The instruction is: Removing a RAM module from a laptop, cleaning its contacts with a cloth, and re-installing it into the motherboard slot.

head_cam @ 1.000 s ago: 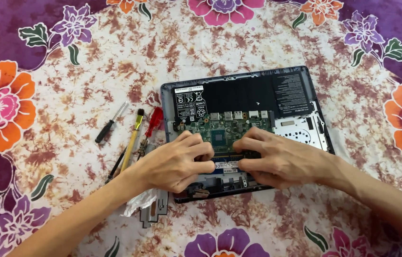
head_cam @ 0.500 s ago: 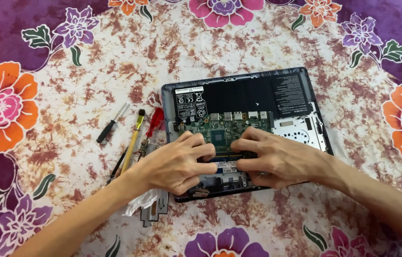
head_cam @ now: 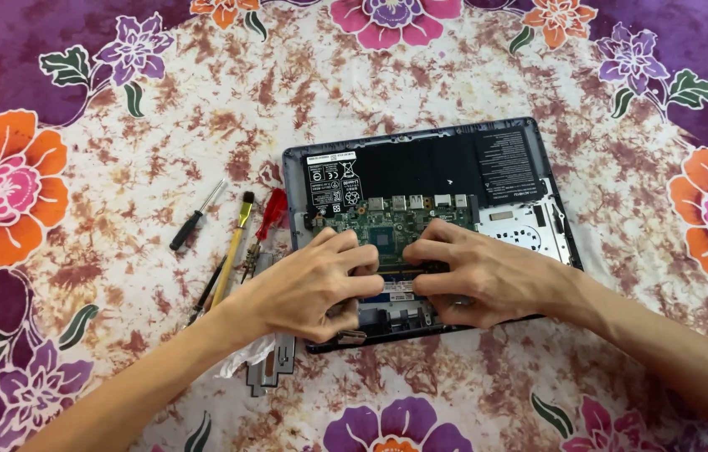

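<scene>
Both my hands press on the opened laptop (head_cam: 429,180), left hand (head_cam: 312,285) and right hand (head_cam: 479,276), fingertips pinching a small flat part running left-right; laptop's long axis lies sideways.

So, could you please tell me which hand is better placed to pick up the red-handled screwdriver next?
Probably the left hand. The red-handled screwdriver lies on the cloth just left of the opened laptop, close beside that hand, while the right hand would have to cross over the left one.
</scene>
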